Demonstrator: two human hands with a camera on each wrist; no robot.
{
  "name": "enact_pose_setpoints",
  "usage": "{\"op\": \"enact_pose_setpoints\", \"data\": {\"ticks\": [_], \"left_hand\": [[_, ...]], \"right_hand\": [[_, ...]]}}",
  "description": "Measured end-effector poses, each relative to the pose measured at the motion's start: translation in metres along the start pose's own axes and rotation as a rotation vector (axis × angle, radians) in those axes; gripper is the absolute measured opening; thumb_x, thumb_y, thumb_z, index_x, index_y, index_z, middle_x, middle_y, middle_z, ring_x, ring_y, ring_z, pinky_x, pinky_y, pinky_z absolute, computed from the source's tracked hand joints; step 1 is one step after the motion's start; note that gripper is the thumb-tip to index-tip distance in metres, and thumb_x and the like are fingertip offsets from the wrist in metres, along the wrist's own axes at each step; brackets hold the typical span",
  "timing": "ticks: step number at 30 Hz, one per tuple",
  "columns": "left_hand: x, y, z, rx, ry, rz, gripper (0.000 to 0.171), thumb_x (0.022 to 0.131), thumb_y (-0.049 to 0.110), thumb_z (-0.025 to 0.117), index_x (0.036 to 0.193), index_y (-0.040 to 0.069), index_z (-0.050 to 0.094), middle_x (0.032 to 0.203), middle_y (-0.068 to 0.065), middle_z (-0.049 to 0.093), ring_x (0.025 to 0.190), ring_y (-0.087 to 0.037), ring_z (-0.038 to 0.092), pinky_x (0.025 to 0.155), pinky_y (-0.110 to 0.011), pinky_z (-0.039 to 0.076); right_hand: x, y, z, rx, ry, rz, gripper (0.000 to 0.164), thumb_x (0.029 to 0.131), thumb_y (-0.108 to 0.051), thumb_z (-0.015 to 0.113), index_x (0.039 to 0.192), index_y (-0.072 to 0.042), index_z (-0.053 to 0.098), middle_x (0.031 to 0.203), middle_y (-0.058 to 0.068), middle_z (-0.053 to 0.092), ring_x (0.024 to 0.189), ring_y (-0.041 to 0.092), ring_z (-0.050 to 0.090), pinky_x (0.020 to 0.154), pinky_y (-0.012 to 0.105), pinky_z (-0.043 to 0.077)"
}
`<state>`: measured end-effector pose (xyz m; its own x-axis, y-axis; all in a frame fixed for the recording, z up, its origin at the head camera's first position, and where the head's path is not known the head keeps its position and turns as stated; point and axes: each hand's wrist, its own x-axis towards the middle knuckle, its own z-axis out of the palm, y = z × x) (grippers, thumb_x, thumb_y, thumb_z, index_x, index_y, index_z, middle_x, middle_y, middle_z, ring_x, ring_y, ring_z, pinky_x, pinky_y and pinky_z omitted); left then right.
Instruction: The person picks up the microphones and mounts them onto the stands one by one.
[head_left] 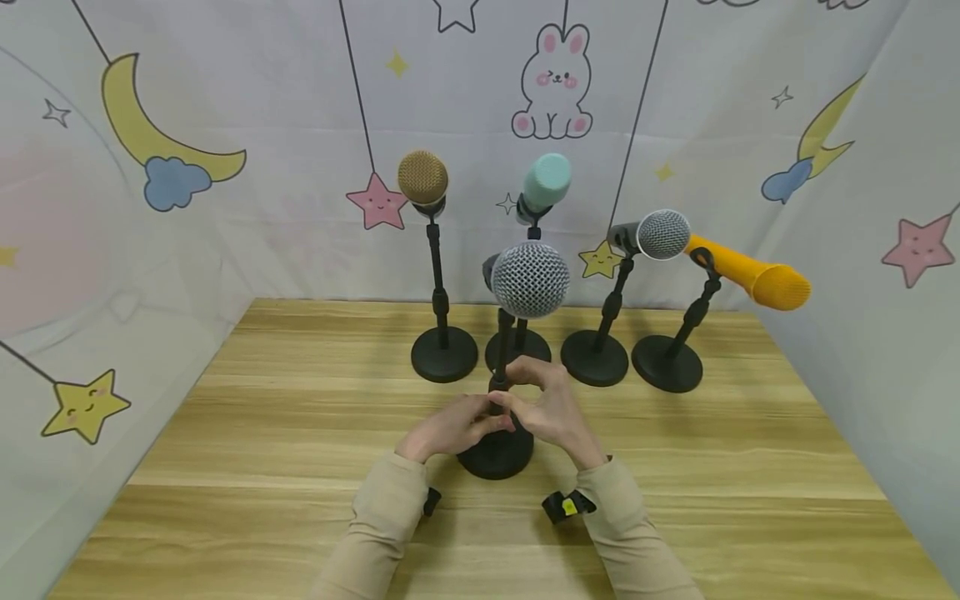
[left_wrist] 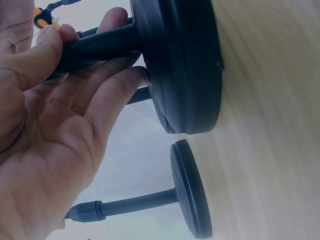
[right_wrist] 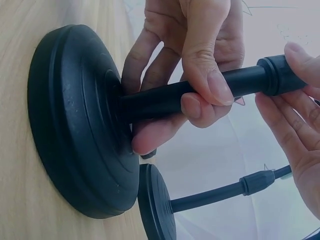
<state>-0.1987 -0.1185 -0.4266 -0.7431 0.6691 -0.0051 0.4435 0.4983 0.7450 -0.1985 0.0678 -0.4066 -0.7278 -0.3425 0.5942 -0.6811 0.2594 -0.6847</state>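
A black desktop microphone stand (head_left: 495,458) with a round base stands on the table in front of me. At its top a microphone with a silver mesh head (head_left: 531,279) points toward me. My left hand (head_left: 457,427) holds the lower pole (right_wrist: 155,102) just above the base, thumb on one side and fingers on the other. Higher up, my right hand (head_left: 551,412) grips the ribbed collar (right_wrist: 281,75) between thumb and fingers. In the left wrist view the base (left_wrist: 182,65) sits close beside the left fingertips.
Behind stand several more microphones on black stands: a gold one (head_left: 422,177), a mint-green one (head_left: 547,181), a silver-headed one (head_left: 663,234) and an orange one (head_left: 757,275). The wooden table (head_left: 300,400) ends at a patterned cloth backdrop (head_left: 300,242), with cloth along both sides.
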Motion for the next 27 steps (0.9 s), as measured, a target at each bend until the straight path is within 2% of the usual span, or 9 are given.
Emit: {"op": "enact_pose_setpoints", "data": {"ticks": [3, 10, 16, 27], "left_hand": [[0.0003, -0.0004, 0.0, 0.007, 0.005, 0.002, 0.023, 0.105, 0.019, 0.053, 0.11, 0.004, 0.069, 0.113, -0.013, 0.076, 0.102, -0.021, 0.071, 0.082, -0.023, 0.053], [0.0002, -0.0003, 0.0011, 0.002, 0.004, -0.004, 0.023, 0.106, 0.02, 0.053, 0.108, 0.005, 0.069, 0.115, -0.012, 0.076, 0.107, -0.023, 0.071, 0.085, -0.023, 0.054], [0.0, 0.0009, 0.0009, -0.012, 0.006, 0.003, 0.022, 0.105, 0.019, 0.052, 0.105, 0.004, 0.069, 0.114, -0.013, 0.076, 0.103, -0.021, 0.071, 0.083, -0.021, 0.052], [0.0006, -0.0002, 0.0015, -0.006, 0.011, 0.024, 0.022, 0.105, 0.017, 0.052, 0.103, 0.003, 0.069, 0.111, -0.013, 0.076, 0.107, -0.026, 0.072, 0.091, -0.028, 0.056]], "right_hand": [[0.0005, -0.0006, -0.0004, 0.006, -0.01, 0.015, 0.016, 0.079, -0.001, 0.084, 0.089, -0.002, 0.071, 0.088, 0.015, 0.076, 0.083, 0.028, 0.075, 0.082, 0.041, 0.062], [-0.0001, 0.0007, -0.0014, 0.03, -0.043, 0.028, 0.017, 0.081, 0.002, 0.081, 0.095, 0.0, 0.072, 0.091, 0.016, 0.076, 0.087, 0.03, 0.075, 0.085, 0.041, 0.061], [-0.0006, 0.0007, -0.0026, 0.071, -0.067, 0.049, 0.017, 0.084, 0.002, 0.079, 0.099, 0.0, 0.073, 0.094, 0.016, 0.077, 0.09, 0.028, 0.075, 0.088, 0.039, 0.06], [-0.0005, 0.0064, -0.0056, 0.144, -0.16, 0.068, 0.025, 0.088, 0.004, 0.073, 0.113, 0.008, 0.069, 0.108, 0.022, 0.075, 0.101, 0.03, 0.073, 0.095, 0.04, 0.058]]}}
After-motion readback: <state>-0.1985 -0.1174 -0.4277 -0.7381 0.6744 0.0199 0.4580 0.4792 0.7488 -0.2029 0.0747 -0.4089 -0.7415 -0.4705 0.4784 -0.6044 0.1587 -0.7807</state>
